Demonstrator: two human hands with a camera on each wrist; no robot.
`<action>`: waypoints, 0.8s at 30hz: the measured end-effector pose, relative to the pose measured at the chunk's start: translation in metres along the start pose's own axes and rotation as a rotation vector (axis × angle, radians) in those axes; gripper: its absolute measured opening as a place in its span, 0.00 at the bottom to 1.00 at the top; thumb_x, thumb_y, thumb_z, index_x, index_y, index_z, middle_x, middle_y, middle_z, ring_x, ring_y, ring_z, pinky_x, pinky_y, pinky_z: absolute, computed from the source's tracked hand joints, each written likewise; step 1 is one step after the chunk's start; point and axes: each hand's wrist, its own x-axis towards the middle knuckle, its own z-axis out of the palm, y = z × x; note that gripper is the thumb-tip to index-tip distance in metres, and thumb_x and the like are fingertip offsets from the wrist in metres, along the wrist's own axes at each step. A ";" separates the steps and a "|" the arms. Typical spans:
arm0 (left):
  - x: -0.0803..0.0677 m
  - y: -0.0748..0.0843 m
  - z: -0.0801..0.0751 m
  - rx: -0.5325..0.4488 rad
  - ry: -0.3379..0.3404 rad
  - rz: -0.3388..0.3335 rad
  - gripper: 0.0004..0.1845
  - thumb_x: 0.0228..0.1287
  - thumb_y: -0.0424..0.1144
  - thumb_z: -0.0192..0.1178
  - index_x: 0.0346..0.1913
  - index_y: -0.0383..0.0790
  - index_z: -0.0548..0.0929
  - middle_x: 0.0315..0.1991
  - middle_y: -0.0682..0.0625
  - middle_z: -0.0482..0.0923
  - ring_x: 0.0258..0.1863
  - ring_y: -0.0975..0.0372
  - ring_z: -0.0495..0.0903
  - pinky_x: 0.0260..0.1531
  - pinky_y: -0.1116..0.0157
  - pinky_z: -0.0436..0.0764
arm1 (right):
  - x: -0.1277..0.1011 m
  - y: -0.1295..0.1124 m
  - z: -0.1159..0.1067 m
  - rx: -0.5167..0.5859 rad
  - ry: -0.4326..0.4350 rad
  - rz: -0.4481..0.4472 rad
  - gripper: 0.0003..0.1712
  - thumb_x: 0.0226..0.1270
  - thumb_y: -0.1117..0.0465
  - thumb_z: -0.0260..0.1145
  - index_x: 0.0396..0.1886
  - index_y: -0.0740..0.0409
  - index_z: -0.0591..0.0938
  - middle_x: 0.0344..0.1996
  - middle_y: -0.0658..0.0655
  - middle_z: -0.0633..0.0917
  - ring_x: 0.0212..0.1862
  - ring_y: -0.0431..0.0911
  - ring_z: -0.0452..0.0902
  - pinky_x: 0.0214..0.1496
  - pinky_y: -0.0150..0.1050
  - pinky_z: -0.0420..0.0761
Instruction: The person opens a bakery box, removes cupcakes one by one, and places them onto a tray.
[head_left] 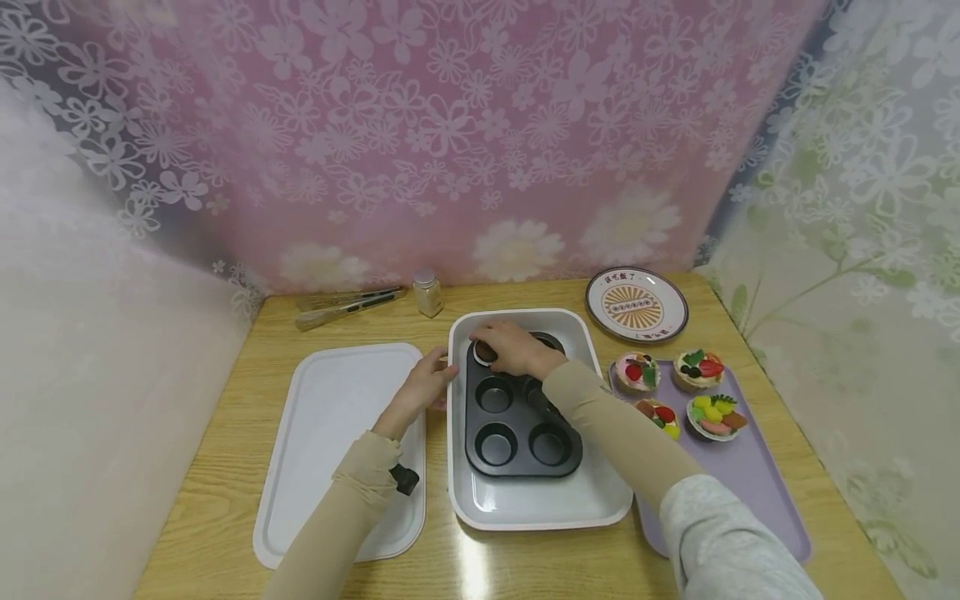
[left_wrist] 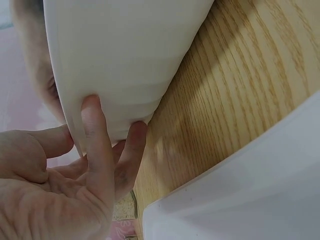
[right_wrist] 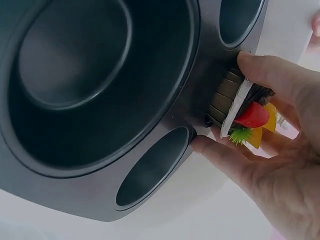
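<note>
In the head view my right hand (head_left: 510,348) is over the back-left corner of a dark muffin tin (head_left: 522,464). It grips a small fruit-topped tart (head_left: 486,352). Up close in the right wrist view, thumb and fingers hold the tart (right_wrist: 234,102) by its sides at a cup; a red piece and yellow slices top it. How deep it sits cannot be told. The tin lies inside a deep white tray (head_left: 540,508). My left hand (head_left: 423,383) holds that tray's left side, its thumb at the rim and fingers against the outer wall (left_wrist: 125,55).
Several fruit-topped tarts (head_left: 716,417) stand on a lilac tray (head_left: 738,492) at the right. A plate (head_left: 636,305) lies behind it. To the left is a flat white tray (head_left: 337,417). Tongs (head_left: 348,308) and a small jar (head_left: 427,293) are along the back wall.
</note>
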 end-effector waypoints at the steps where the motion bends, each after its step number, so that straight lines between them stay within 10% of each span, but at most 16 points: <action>1: 0.000 0.000 0.000 0.000 0.000 0.001 0.25 0.84 0.40 0.51 0.79 0.45 0.67 0.70 0.34 0.76 0.56 0.44 0.86 0.28 0.62 0.87 | 0.000 0.000 0.000 0.002 0.003 0.002 0.38 0.67 0.64 0.77 0.76 0.56 0.74 0.73 0.61 0.76 0.75 0.58 0.71 0.79 0.54 0.72; 24: 0.000 -0.002 0.000 0.002 0.010 -0.009 0.26 0.85 0.40 0.51 0.80 0.44 0.66 0.71 0.34 0.74 0.58 0.44 0.84 0.29 0.63 0.86 | 0.002 0.000 -0.003 0.119 0.046 0.072 0.36 0.66 0.63 0.77 0.74 0.54 0.77 0.68 0.65 0.76 0.66 0.58 0.76 0.68 0.53 0.80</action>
